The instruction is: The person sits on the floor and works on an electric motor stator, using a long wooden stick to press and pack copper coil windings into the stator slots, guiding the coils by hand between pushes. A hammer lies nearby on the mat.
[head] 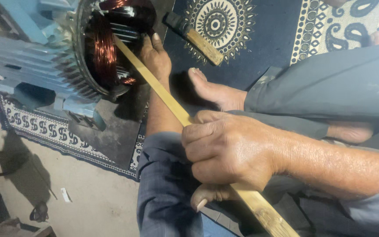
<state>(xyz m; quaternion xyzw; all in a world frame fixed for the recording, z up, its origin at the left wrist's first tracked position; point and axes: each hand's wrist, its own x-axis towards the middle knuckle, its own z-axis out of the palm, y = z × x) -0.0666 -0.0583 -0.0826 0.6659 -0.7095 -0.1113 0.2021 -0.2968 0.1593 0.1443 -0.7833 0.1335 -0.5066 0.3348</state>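
Note:
A blue finned motor housing (31,66) lies on its side, and copper wire windings (106,52) show inside its open end. A long pale wooden stick (163,92) runs from the lower right up into that opening. My right hand (229,153) is clenched around the stick's lower part, thumb underneath. My left hand (155,56) rests on the housing's rim right beside the stick, its fingers curled over the edge into the opening. The stick's tip is hidden among the windings.
A hammer (198,37) with a wooden handle lies on the dark blue patterned rug (242,26) behind the housing. A bare foot (218,91) and legs in grey trousers (330,87) cross the right side. Bare concrete floor (88,193) lies at lower left.

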